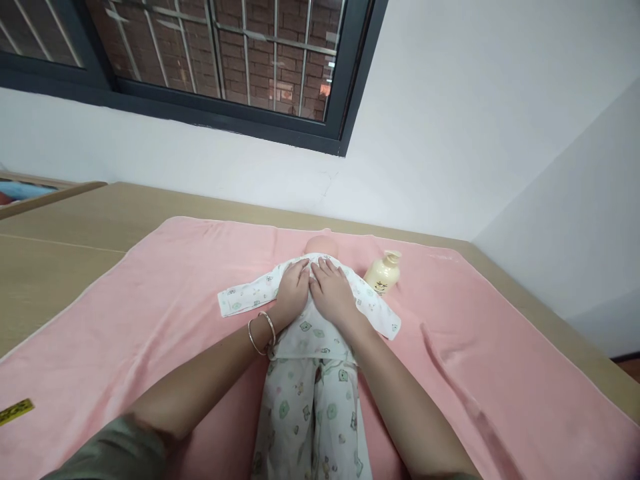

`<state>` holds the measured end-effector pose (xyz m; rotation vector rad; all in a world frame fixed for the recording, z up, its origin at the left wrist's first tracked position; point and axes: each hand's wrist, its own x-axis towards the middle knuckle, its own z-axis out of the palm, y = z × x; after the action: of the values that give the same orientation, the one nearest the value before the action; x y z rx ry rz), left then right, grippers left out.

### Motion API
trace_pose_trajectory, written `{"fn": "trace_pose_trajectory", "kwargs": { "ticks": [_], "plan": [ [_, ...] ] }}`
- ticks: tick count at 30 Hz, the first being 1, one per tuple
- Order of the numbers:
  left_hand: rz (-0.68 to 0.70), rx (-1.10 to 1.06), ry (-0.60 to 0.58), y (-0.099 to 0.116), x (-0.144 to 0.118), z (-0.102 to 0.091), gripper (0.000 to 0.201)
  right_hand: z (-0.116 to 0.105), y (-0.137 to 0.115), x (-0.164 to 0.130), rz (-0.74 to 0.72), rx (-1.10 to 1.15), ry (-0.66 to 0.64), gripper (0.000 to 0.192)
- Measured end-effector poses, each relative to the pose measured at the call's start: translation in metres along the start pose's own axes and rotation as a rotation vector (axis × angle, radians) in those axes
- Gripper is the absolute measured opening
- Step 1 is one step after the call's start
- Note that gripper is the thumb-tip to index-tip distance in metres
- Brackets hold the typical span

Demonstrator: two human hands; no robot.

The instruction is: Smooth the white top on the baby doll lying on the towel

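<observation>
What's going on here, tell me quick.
A person has both hands flat on the chest of a baby doll that lies on its back on a pink towel. The left hand, with two bangles at the wrist, and the right hand press side by side on the doll's printed white top. The doll wears matching trousers. A cream pump bottle stands on the towel beside the doll's head.
</observation>
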<state>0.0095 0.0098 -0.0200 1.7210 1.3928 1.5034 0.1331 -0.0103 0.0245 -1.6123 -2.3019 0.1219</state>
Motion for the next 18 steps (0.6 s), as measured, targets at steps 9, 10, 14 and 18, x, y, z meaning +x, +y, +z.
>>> {"fn": "trace_pose_trajectory", "kwargs": {
  "ticks": [9,10,14,18],
  "plan": [
    [0.088,0.254,-0.08,0.001,-0.007,0.01,0.05,-0.008,0.015,0.008,0.225,-0.011,-0.016,0.057],
    [0.081,0.261,-0.088,0.0,-0.005,0.009,0.05,-0.008,0.009,0.005,0.234,-0.045,-0.015,0.057],
    [0.035,0.322,-0.186,-0.005,0.014,-0.002,0.047,-0.006,-0.02,-0.011,0.199,-0.146,-0.02,0.058],
    [0.048,0.452,-0.287,-0.004,0.024,-0.009,0.049,-0.01,-0.028,-0.018,0.084,-0.144,-0.051,0.057]
  ]
}}
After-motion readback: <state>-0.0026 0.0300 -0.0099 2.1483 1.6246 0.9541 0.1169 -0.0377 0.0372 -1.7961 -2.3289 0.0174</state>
